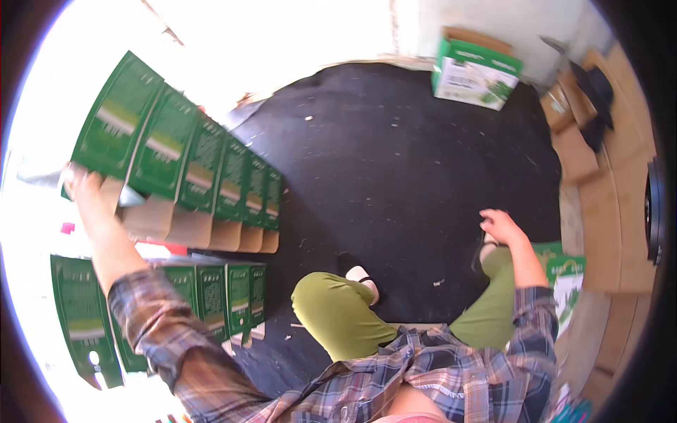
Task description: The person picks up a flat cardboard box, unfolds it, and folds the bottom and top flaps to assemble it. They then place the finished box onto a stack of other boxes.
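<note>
Reaching up and to the side, the left hand (83,185) touches the lower edge of the nearest green printed cardboard carton (116,116), the end one of an upper row of green flattened cartons (211,173) that stand side by side with their brown flaps hanging down. The fingers seem to curl at the carton's brown flap, though glare hides whether they pinch it or only press against it. A second, lower row of green cartons (226,299) stands just under the first, near the plaid sleeve of that arm.

The right hand (499,225) hangs loosely curled and empty above the right knee, apart from any carton. The person sits with olive-green trousered legs over a black floor mat (395,155).

Handling the end carton well probably calls for a grip on the stiff body, not the loose flap, so the neighbours stay upright.

Farther off, an assembled green and white box (476,70) stands at the mat's far edge, and brown flat cardboard sheets (599,190) lie stacked along the right side.
</note>
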Demonstrator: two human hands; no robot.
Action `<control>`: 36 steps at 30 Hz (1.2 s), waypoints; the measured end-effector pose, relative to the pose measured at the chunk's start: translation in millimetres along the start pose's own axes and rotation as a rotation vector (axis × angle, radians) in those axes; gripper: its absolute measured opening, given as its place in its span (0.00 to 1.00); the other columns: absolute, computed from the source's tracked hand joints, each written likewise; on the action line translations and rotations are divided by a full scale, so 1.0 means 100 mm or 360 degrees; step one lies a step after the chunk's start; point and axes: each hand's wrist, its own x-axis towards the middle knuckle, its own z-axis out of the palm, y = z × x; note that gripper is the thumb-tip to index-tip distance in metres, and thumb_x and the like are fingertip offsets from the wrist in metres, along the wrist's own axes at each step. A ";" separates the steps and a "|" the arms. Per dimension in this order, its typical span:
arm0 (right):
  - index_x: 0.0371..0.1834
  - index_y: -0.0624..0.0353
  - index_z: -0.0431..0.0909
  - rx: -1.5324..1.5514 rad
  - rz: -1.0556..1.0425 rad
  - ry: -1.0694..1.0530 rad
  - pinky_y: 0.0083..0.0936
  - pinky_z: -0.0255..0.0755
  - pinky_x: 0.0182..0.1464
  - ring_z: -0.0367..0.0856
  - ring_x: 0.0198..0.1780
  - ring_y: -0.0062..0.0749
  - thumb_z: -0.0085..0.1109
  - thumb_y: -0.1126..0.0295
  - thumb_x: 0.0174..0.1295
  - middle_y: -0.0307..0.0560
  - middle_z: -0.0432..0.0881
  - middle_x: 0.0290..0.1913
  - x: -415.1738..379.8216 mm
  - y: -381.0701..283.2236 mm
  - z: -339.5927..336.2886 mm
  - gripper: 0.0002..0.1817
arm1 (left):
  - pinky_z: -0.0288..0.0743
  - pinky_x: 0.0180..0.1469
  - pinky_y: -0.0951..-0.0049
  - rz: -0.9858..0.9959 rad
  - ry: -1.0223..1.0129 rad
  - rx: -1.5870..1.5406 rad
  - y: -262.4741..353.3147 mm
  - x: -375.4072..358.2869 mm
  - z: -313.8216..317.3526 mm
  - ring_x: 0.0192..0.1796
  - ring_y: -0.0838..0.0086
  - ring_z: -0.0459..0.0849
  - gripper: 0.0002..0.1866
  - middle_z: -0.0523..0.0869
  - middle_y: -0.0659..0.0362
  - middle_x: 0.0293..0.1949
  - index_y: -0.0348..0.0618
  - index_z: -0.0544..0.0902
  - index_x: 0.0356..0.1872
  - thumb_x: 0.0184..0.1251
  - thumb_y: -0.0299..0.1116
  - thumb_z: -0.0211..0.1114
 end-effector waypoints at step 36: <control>0.55 0.56 0.75 0.2139 0.0789 0.1554 0.23 0.75 0.37 0.82 0.39 0.26 0.55 0.66 0.65 0.43 0.84 0.43 -2.00 2.21 -0.07 0.16 | 0.77 0.48 0.64 0.0174 -0.2695 0.2279 -4.47 -4.71 0.29 0.46 0.62 0.82 0.33 0.81 0.48 0.48 0.45 0.72 0.63 0.54 0.37 0.69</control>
